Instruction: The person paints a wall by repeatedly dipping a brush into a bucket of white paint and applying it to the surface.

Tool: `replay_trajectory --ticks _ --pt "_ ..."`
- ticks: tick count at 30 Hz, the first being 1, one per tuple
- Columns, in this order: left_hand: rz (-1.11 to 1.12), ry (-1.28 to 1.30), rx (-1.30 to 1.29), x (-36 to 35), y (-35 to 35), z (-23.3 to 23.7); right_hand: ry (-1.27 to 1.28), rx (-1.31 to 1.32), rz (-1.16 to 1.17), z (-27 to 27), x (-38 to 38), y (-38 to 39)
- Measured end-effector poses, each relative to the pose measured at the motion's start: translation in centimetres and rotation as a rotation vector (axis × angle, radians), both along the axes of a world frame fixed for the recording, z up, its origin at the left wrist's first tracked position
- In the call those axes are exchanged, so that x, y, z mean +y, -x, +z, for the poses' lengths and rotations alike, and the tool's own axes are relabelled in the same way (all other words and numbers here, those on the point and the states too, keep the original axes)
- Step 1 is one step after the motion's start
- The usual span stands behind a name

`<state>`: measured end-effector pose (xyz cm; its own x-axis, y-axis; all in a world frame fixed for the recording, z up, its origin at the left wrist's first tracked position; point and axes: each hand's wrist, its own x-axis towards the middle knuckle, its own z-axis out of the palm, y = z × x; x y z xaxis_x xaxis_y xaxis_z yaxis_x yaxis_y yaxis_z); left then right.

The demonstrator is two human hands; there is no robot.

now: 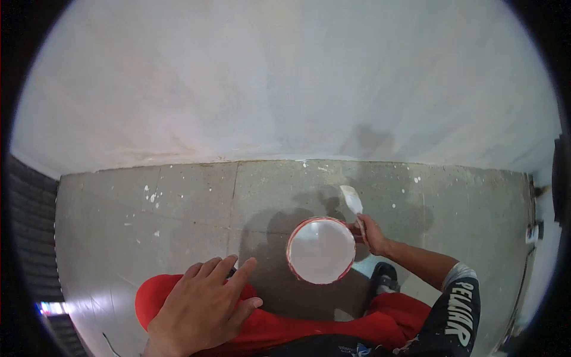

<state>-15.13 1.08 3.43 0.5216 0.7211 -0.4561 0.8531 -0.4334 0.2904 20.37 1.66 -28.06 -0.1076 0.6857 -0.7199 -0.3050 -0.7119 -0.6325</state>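
My right hand (372,235) is closed around the handle of a paintbrush (351,199), whose pale, white-coated head points up and left toward the wall. The fingers of that hand overlap the right rim of a round bucket (321,250). White paint fills the bucket, and its rim is smeared with red and white. My left hand (205,300) hangs palm down above my red-trousered knee, fingers spread and holding nothing.
A pale wall (285,83) rises ahead, meeting the grey-green floor (196,196), which is spotted with white paint drips. My shoe (385,275) stands right of the bucket. A dark corrugated shutter (33,220) borders the left side.
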Motion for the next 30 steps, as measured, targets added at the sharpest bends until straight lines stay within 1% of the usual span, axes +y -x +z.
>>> replay_trajectory --ticks 2,3,5,6,7,8,9,11,12,13,15,16,17,18,19,20,21,22,23,24,25,26,27,28,29,30 --pt "-0.040 0.004 -0.009 0.9 1.5 -0.7 -0.012 0.003 0.044 2.7 0.7 3.4" --pt "-0.059 0.017 -0.013 1.5 2.0 -0.9 0.001 -0.001 0.025 2.3 1.1 4.5" --pt "-0.126 0.072 -0.003 2.4 2.5 -1.2 -0.083 -0.033 0.093 1.1 1.5 6.2" --pt "-0.134 0.099 -0.010 2.8 2.7 -1.5 -0.117 -0.071 0.060 1.1 2.0 7.1" --pt "-0.187 0.094 -0.006 3.1 3.0 -1.8 -0.092 -0.075 0.055 1.5 2.2 7.2" --pt "-0.238 0.084 -0.002 3.4 3.2 -2.1 -0.229 -0.247 0.140 2.8 2.6 7.4" --pt "-0.242 0.100 -0.007 3.6 3.2 -2.3 -0.368 -0.417 0.229 3.9 3.0 7.7" --pt "-0.403 0.114 -0.094 3.8 3.1 -2.7 -0.358 -0.448 0.209 6.3 3.6 7.1" --pt "-0.408 0.126 -0.106 3.6 3.3 -3.0 -0.366 -0.478 0.187 7.0 4.0 6.7" --pt "-0.453 0.100 -0.156 3.1 3.6 -3.3 -0.353 -0.490 0.187 7.2 4.6 6.4" --pt "-0.510 0.072 -0.222 2.5 4.0 -3.7 -0.174 -0.517 0.117 8.1 5.2 5.8" --pt "-0.547 0.014 -0.266 2.3 4.0 -4.3 -0.174 -0.530 0.110 7.8 5.2 5.9" --pt "-0.580 -0.045 -0.307 2.2 4.1 -4.6 -0.123 -0.494 0.039 7.1 5.3 6.1" --pt "-0.584 -0.051 -0.310 2.1 4.0 -4.7 -0.074 -0.453 -0.032 6.5 5.5 6.3" --pt "-0.634 -0.171 -0.311 2.0 3.9 -4.7 -0.077 -0.454 -0.037 6.8 5.5 6.5" --pt "-0.682 -0.276 -0.311 2.2 4.0 -4.5 -0.152 -0.558 0.033 7.2 5.6 6.4" --pt "-0.688 -0.266 -0.314 2.2 4.3 -4.5 -0.229 -0.665 0.101 7.5 5.1 6.5" --pt "-0.747 -0.190 -0.340 2.5 4.5 -4.3 -0.209 -0.667 0.098 9.0 5.2 7.0" --pt "-0.807 -0.110 -0.371 2.7 4.7 -4.1 -0.214 -0.669 0.197 11.1 5.3 6.9" --pt "-0.818 -0.092 -0.387 2.9 5.0 -4.1 -0.219 -0.672 0.293 13.6 5.2 7.2" --pt "-0.766 -0.010 -0.383 3.1 5.1 -4.1 -0.196 -0.679 0.285 16.2 5.1 7.6" --pt "-0.716 0.072 -0.375 3.4 5.2 -4.1 -0.116 -0.682 0.361 19.0 4.9 8.1" --pt "-0.730 0.088 -0.382 3.9 5.2 -4.3 -0.038 -0.678 0.434 21.3 4.7 8.8" --pt "-0.778 0.099 -0.366 4.5 5.0 -4.6 -0.019 -0.676 0.422 23.3 4.4 9.6" --pt "-0.823 0.111 -0.349 4.7 4.9 -5.0 0.023 -0.700 0.488 25.0 4.1 10.3" --pt "-0.830 0.126 -0.354 4.4 5.1 -5.6 0.062 -0.722 0.558 25.7 3.8 10.8"
